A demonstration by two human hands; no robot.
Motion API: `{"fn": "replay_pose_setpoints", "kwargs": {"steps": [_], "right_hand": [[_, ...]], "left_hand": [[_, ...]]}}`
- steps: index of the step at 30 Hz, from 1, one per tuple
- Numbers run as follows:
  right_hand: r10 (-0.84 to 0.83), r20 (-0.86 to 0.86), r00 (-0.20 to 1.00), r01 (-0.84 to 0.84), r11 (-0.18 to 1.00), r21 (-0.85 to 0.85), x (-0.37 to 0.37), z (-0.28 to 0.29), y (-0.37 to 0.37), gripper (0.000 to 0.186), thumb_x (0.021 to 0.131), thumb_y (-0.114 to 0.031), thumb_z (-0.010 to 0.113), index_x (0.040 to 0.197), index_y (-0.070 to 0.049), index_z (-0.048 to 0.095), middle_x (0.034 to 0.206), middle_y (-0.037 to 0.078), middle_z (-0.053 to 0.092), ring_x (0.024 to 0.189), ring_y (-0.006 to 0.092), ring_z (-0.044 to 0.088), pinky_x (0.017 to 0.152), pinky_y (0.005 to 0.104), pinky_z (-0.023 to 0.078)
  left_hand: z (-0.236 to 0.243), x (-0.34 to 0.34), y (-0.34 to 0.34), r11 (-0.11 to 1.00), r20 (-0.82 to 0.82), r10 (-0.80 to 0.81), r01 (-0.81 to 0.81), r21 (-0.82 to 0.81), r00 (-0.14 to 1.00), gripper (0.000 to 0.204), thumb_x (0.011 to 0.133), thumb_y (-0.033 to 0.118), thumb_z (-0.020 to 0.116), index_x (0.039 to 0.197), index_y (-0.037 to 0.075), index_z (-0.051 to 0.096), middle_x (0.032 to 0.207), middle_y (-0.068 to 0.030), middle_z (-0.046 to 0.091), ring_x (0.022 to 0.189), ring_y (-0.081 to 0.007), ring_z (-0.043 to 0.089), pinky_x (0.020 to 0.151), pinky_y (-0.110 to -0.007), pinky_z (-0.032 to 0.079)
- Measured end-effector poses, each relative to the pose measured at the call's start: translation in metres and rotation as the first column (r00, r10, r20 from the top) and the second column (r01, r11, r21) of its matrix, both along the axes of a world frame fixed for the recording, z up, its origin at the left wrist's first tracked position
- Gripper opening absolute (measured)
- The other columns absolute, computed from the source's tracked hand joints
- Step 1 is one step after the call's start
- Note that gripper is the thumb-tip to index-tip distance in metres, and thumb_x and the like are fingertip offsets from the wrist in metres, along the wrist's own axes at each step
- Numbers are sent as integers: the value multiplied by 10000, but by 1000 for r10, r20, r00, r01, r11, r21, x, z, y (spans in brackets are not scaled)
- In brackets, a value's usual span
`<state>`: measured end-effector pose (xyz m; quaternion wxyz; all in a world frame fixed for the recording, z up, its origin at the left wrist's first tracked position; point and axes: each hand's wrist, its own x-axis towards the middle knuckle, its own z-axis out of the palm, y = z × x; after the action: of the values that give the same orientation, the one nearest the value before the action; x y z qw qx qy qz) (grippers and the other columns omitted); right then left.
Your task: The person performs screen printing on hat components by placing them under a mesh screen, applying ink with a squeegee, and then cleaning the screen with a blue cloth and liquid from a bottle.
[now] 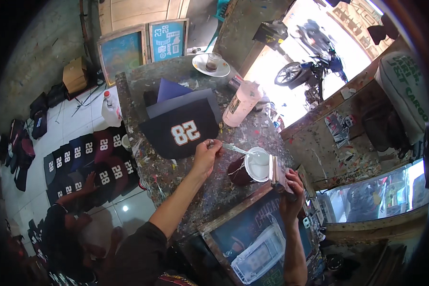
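At the far left, rows of dark fabric panels [78, 164] lie on the tiled floor [23, 217], most bearing light numerals; a co-worker's hand [89, 183] reaches over them. A red-capped plastic jug [111, 109] stands near the rows. Behind the counter [176, 209], two framed screens [168, 40] lean side by side, the right-hand one marked with pale lettering and figures.

On the counter, a curved black panel [159, 136] carries a white, orange-edged number, upside down from here. Just right of it, the left hand [206, 159] pinches a paint-coated spatula [236, 148] between thumb and fingers, its tip over the mouth of the tub [249, 173] of white paint. Beyond stands a stained pink pitcher [242, 105]; its label is too small to read.

Below the tub, a wood-framed printing screen [224, 234] shows outlined capitals and a whitish patch around numerals. The right hand's [293, 189] grip is curled around a squeegee [282, 182] beside the tub's rim. The step in hand looks like working paint between spatula and squeegee; that calls for a steady blade and a level spatula. At far right, a pale sack [403, 93] bears green capitals.
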<state>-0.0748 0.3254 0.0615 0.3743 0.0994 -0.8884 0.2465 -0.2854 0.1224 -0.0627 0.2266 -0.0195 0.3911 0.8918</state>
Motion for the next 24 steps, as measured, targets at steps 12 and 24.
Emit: {"fn": "replay_pose_setpoints", "kwargs": {"steps": [12,24], "right_hand": [[-285,344,895,289,956,39,-24,24,51,260,926,-23,704,1160,-31,590,1117,136,695,1077,295,692,950,410,537],[28,237,971,19,981,-195,-8,49,16,227,938,-32,673,1145,1,586,1162,177,679,1207,345,640,1064,479,468]], "left_hand": [[11,9,5,987,-190,151,-157,-16,970,75,1002,97,667,1008,30,635,861,-33,669,758,-95,635,708,-253,533],[12,8,4,986,-239,157,-164,-12,958,49,1007,87,661,1010,45,636,885,-13,660,768,-80,630,715,-243,526]]}}
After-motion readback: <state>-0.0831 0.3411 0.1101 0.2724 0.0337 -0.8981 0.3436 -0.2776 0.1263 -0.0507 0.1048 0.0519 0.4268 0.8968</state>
